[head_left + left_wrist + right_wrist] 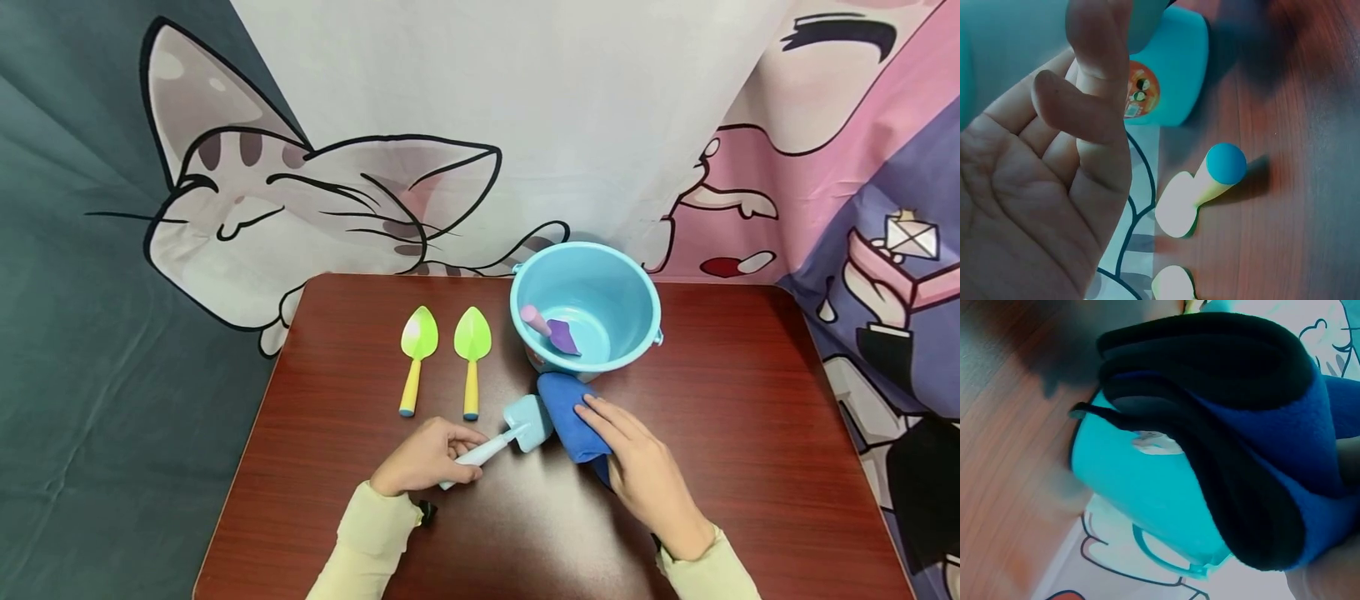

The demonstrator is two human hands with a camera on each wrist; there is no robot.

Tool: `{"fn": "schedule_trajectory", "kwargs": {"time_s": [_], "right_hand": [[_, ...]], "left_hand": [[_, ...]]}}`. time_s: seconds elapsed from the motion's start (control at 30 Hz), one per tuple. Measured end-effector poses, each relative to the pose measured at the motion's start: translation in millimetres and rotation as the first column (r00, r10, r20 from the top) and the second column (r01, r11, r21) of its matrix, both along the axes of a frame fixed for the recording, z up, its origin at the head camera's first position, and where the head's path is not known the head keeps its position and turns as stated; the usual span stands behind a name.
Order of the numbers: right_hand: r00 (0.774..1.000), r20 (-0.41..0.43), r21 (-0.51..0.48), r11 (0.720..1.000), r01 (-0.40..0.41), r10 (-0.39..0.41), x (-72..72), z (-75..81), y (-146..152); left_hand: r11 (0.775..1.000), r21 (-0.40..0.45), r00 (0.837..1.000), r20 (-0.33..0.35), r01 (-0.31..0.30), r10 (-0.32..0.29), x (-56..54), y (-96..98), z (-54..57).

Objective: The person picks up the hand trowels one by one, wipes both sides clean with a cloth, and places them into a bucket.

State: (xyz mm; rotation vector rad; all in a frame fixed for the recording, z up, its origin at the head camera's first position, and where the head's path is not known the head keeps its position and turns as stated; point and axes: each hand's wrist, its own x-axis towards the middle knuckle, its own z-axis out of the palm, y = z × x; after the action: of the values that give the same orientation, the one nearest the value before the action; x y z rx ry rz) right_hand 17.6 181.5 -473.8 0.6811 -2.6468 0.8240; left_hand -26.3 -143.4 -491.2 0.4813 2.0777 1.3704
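My left hand [431, 457] pinches the white handle of a light blue toy shovel [529, 422], its blade pointing up and to the right. A folded blue cloth [573, 417] is gripped in my right hand [641, 467], and its left edge overlaps the blade in the head view. In the right wrist view the cloth [1272, 425] hangs in thick folds in front of the bucket [1135, 469]. The left wrist view shows the thumb and fingers of the left hand [1079, 137] bent toward each other.
A light blue bucket [615, 287] stands at the table's back edge, with a small purple shovel [562, 336] with a pink handle inside. Two green trowels [419, 333] with yellow handles lie side by side left of it. A printed curtain [600, 100] hangs behind the brown table [315, 375].
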Motion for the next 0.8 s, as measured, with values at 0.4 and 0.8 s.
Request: {"fn": "schedule_trajectory", "kwargs": {"time_s": [0.4,0.8], "right_hand": [[0.991,-0.029,-0.07,0.989,-0.131,0.13,-0.9,4.6,-16],[0.978,0.043,0.01,0.979,-0.203,0.203,1.8,1.1,-27]], "left_hand": [[1.0,-0.019,0.999,-0.03,0.015,-0.016,0.2,10.8,-1.0],[1.0,-0.012,1.0,-0.027,0.015,-0.015,-1.0,18.2,2.8]]}}
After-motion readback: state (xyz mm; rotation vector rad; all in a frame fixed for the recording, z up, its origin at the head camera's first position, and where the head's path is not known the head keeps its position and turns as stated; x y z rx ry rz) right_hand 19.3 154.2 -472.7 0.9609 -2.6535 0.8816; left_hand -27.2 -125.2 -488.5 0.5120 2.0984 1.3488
